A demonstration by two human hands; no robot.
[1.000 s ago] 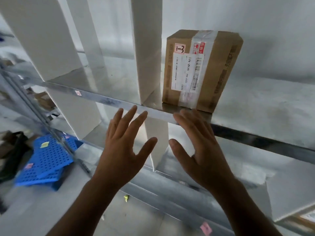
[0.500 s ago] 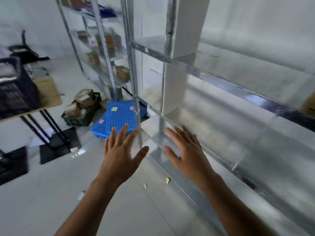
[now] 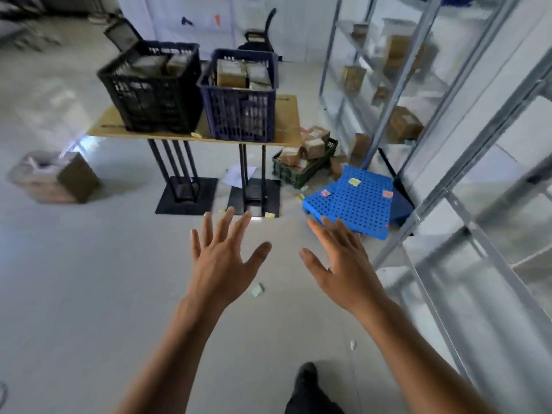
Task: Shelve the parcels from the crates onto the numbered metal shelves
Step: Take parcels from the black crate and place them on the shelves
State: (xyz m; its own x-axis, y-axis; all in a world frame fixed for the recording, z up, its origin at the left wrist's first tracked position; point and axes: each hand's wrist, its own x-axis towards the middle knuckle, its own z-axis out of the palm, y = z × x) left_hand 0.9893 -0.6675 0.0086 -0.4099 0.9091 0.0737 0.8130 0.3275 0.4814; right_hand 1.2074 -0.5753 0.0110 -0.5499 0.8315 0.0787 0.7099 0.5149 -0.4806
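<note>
Brown cardboard parcels are seen packed in a navy crate and a black crate, set side by side on a wooden tabletop, well apart from both hands. The left hand and right hand are held out over the floor, fingers spread, nothing grasped. More parcels are heaped in a green floor crate near the metal shelves, where several are already stood. Blue perforated panels lie beside a shelf upright and paper scraps are scattered over the floor; a foot could be caught or a slip caused on the walk across. The tall crates could be tipped if a wedged parcel is dragged upward.
</note>
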